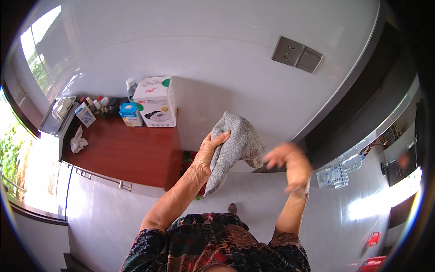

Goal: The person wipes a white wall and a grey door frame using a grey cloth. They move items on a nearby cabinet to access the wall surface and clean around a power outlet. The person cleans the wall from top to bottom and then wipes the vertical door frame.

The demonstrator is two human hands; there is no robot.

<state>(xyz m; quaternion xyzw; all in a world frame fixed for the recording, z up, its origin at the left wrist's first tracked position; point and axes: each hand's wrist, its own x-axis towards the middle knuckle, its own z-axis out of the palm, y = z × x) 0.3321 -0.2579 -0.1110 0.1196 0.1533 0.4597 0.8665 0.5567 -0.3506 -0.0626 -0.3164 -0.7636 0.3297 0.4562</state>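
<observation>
Left hand [209, 152] pinches a grey knitted cloth [235, 145] by its upper edge, fingers closed over the fold; the cloth hangs below and to the right of those fingers, against the white wall [217, 59]. Right hand [290, 165] is blurred, fingers loosely curled, holding nothing, just right of the cloth's lower corner. Judgement: a firm top grip keeps the fabric from slipping while the free hand takes the dangling corner.
</observation>
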